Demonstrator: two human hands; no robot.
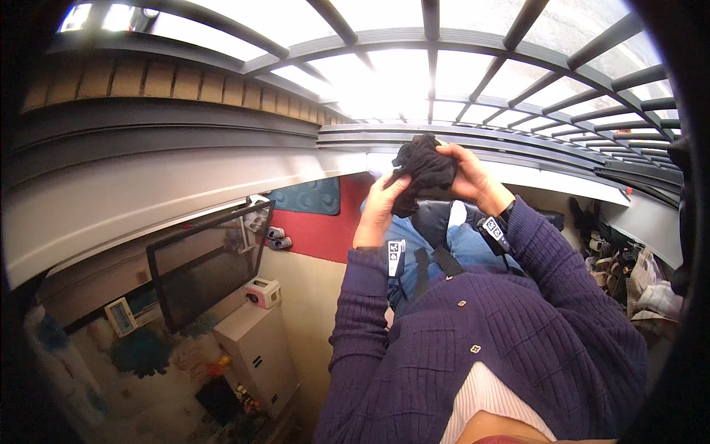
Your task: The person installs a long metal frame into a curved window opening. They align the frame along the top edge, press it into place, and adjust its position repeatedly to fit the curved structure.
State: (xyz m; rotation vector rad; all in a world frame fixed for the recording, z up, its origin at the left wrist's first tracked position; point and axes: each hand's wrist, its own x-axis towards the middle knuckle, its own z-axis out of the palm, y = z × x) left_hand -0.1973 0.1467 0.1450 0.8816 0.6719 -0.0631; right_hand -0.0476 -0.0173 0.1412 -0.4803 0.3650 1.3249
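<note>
A bunched black cloth [425,174] is held up between my two hands, close to the window rail. My left hand [381,207] grips its lower left side, the thumb lying over the fabric. On the upper right side, my right hand [473,176] has its fingers closed on the same cloth. The cloth is crumpled, so I cannot tell what kind of garment or rag it is. Both forearms wear purple knitted sleeves, with a small tagged device [494,228] at the right wrist and another tagged device [397,257] near the left.
Dark window bars [433,55] stand beyond a grey sliding track [473,135] and a white sill [185,181]. Down left are a black-framed screen [207,259], a cabinet [255,344], a red mat [314,231] and shoes [277,240]. A pile of clutter [629,274] lies at right.
</note>
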